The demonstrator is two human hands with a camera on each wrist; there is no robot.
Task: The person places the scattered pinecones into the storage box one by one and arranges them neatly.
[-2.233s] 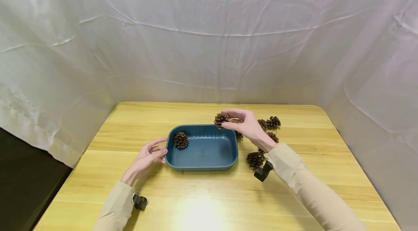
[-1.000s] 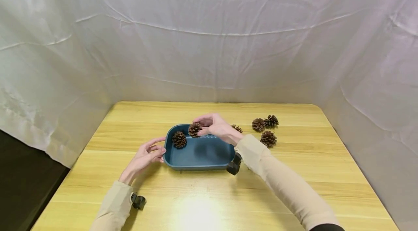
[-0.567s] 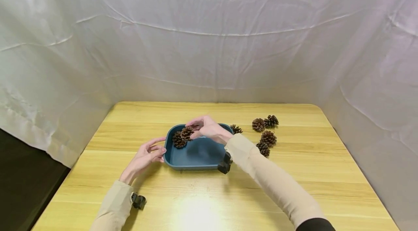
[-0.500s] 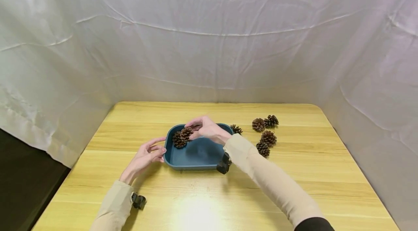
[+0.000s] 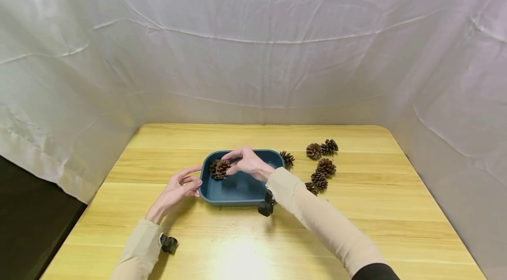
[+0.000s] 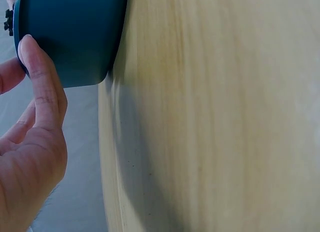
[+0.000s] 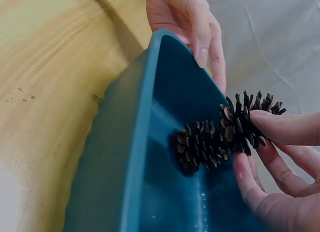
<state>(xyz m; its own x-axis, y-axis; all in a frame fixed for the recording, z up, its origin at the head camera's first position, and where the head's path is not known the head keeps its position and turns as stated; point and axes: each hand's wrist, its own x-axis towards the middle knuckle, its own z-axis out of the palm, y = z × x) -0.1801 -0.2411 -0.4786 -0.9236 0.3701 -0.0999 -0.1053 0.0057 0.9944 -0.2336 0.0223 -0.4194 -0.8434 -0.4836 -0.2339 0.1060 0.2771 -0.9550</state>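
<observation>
Pinching a pine cone (image 7: 247,121) between right hand (image 5: 247,163) fingertips, just beside a second cone (image 7: 200,146) in the blue tray (image 5: 241,188), left hand (image 5: 174,192) fingers straight against the tray's left end, loose cones (image 5: 322,163) well right of both hands.

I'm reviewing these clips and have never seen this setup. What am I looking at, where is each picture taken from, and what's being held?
No machine here: a person works with bare hands, wearing one camera on the head and one on each wrist. The head view shows a wooden table with a blue tray on it. The left hand touches the tray's end; its wrist view shows that contact close up. The right hand pinches a pine cone inside the tray, against a second cone lying there. Loose cones lie on the table right of the tray.
</observation>
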